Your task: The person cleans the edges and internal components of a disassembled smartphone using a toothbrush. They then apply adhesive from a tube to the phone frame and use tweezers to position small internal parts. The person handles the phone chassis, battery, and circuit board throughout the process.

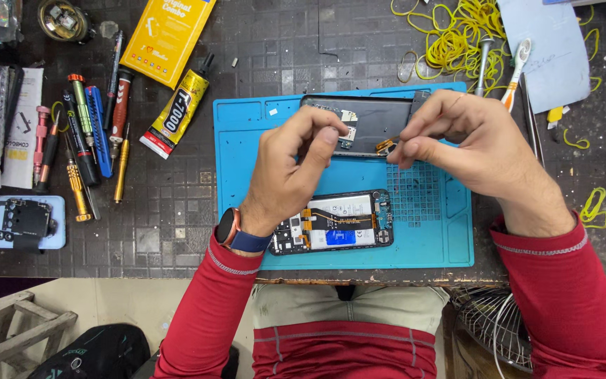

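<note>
A dark phone frame [380,119] is held up over the far part of a blue work mat [443,238]. My left hand [289,168] pinches its left part near a small circuit board, and my right hand [471,144] grips its right end, fingertips at a small orange flex cable [385,145]. Nearer me on the mat lies an opened phone [334,221] with its battery and boards showing. I wear red sleeves and a wrist watch [230,228].
Screwdrivers and pens [85,133] lie in a row at left beside a glue tube [177,109] and a yellow packet [166,35]. A phone back cover [15,221] lies at far left. Yellow rubber bands [457,38], a toothbrush [517,70] and paper sit at the back right.
</note>
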